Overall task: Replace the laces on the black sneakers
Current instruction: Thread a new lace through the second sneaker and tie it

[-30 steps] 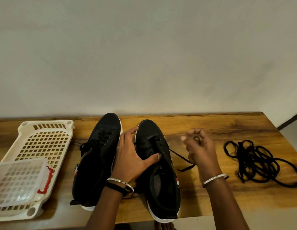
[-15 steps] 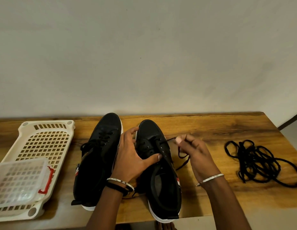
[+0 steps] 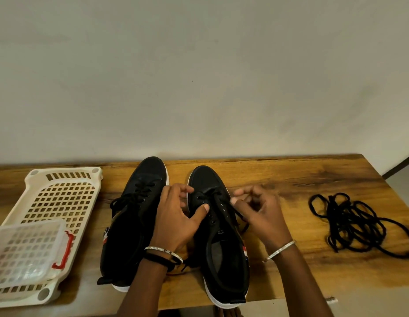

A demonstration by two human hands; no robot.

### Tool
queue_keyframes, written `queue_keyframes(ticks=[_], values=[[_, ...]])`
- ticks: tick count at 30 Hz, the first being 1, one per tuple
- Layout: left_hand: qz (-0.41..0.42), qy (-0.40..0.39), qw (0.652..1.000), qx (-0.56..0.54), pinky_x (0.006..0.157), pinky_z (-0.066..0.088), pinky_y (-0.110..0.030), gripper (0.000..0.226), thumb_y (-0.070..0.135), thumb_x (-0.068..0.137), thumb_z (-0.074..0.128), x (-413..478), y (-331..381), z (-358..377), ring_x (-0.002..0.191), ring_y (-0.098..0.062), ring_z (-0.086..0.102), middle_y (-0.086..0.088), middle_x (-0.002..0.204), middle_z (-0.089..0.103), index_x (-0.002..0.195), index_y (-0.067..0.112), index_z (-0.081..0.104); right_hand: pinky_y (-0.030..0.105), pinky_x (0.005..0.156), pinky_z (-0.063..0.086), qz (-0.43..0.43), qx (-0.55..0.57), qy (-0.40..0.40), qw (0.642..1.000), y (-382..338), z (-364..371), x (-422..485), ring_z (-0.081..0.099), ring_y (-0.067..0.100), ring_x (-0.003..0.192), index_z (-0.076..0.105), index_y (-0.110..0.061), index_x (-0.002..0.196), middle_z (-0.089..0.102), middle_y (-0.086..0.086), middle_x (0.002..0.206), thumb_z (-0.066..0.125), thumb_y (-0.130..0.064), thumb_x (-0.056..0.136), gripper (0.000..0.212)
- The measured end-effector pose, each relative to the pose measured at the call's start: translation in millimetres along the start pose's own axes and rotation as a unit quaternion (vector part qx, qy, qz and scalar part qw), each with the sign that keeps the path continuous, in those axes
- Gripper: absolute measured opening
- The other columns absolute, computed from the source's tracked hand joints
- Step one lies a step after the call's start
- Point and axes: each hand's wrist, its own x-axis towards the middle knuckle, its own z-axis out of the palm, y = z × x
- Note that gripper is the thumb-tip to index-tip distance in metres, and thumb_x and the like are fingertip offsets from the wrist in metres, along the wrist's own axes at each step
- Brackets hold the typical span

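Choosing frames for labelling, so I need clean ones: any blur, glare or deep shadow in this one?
Head view: soft, dim light, no glare; the laced sneaker's side sinks into near-black shadow; the right hand is slightly motion-blurred where it pinches the lace; the loose laces on the table are sharp.

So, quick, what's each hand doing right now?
Left hand: grips the right-side black sneaker.
Right hand: pinches that sneaker's thin black lace.
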Motion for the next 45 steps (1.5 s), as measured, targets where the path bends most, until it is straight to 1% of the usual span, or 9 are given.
queue_keyframes(ticks=[3,6,9,17,23,29,33,40,45], values=[[0.008,0.013,0.999,0.03,0.061,0.045,-0.015,0.026,0.03,0.078,0.081,0.1,0.6,1.6,0.067,-0.007,0.051,0.004,0.085,0.054,0.088,0.023,0.058,0.015,0.06,0.045,-0.045,-0.108,-0.03,0.993,6.6,10.0,-2.1,0.056,0.001,0.061,0.075,-0.023,0.086,0.063,-0.006,0.067,0.076,-0.011,0.086,0.012],[-0.003,0.011,0.999,0.034,0.059,0.05,-0.029,0.022,0.03,0.079,0.081,1.1,-0.6,2.6,0.062,-0.012,0.054,0.003,0.07,0.058,0.076,0.023,0.06,0.012,0.06,0.04,-0.064,-0.143,-0.006,0.988,11.0,8.9,0.6,0.057,0.001,0.066,0.076,-0.026,0.084,0.067,-0.008,0.075,0.077,-0.018,0.087,0.008],[-0.016,-0.017,0.999,0.04,0.057,0.05,-0.029,0.019,0.031,0.082,0.078,2.6,-0.9,0.7,0.058,-0.01,0.052,0.003,0.064,0.058,0.073,0.022,0.064,0.017,0.063,0.04,-0.068,-0.17,-0.007,0.983,14.1,7.4,2.4,0.058,0.002,0.071,0.075,-0.028,0.081,0.069,-0.012,0.08,0.076,-0.024,0.087,0.007],[-0.063,-0.041,0.996,-0.051,0.053,0.043,-0.011,0.017,0.022,0.098,0.059,1.7,-0.8,-4.7,0.055,-0.004,0.056,-0.001,0.069,0.063,0.085,0.01,0.059,0.03,0.067,0.048,-0.065,-0.21,0.008,0.976,16.8,17.9,-0.7,0.058,0.007,0.076,0.063,-0.022,0.084,0.062,-0.011,0.083,0.061,-0.023,0.096,0.012],[-0.075,-0.008,0.993,-0.087,0.058,0.048,-0.019,0.017,0.02,0.101,0.052,1.1,0.0,-2.5,0.057,-0.005,0.059,0.001,0.073,0.069,0.087,0.011,0.056,0.039,0.07,0.054,-0.043,-0.182,0.046,0.981,17.3,23.5,-1.2,0.063,0.011,0.076,0.062,-0.021,0.087,0.066,-0.008,0.083,0.061,-0.023,0.097,0.011],[-0.062,0.049,0.992,-0.096,0.057,0.049,-0.017,0.016,0.021,0.1,0.055,2.3,1.8,2.7,0.059,-0.005,0.06,0.002,0.075,0.069,0.088,0.012,0.056,0.037,0.074,0.05,-0.033,-0.203,0.105,0.973,15.6,35.9,-4.5,0.061,0.014,0.083,0.063,-0.017,0.094,0.065,-0.006,0.09,0.059,-0.023,0.097,0.008],[-0.025,0.086,0.995,-0.046,0.063,0.052,-0.023,0.006,0.02,0.093,0.066,4.5,2.0,2.7,0.067,-0.007,0.062,0.006,0.075,0.065,0.089,0.018,0.063,0.032,0.068,0.039,-0.031,-0.202,0.152,0.967,15.7,47.6,-7.0,0.057,0.017,0.082,0.061,-0.014,0.093,0.061,-0.004,0.089,0.058,-0.019,0.097,0.008],[0.075,0.085,0.989,0.098,0.064,0.043,-0.015,0.003,0.018,0.087,0.074,3.7,5.6,2.6,0.076,-0.009,0.061,0.008,0.086,0.062,0.089,0.021,0.073,0.046,0.079,0.055,-0.056,-0.155,0.131,0.978,17.8,41.4,-4.8,0.063,0.007,0.085,0.065,-0.025,0.094,0.065,-0.015,0.09,0.061,-0.022,0.094,0.005],[0.085,0.094,0.975,0.184,0.062,0.036,-0.023,0.014,0.03,0.097,0.06,3.1,6.8,5.9,0.072,-0.011,0.051,0.006,0.091,0.057,0.091,0.02,0.067,0.044,0.082,0.054,-0.14,-0.183,0.097,0.968,16.3,31.8,3.7,0.061,0.008,0.099,0.069,-0.038,0.105,0.066,-0.022,0.101,0.055,-0.03,0.096,0.018]])
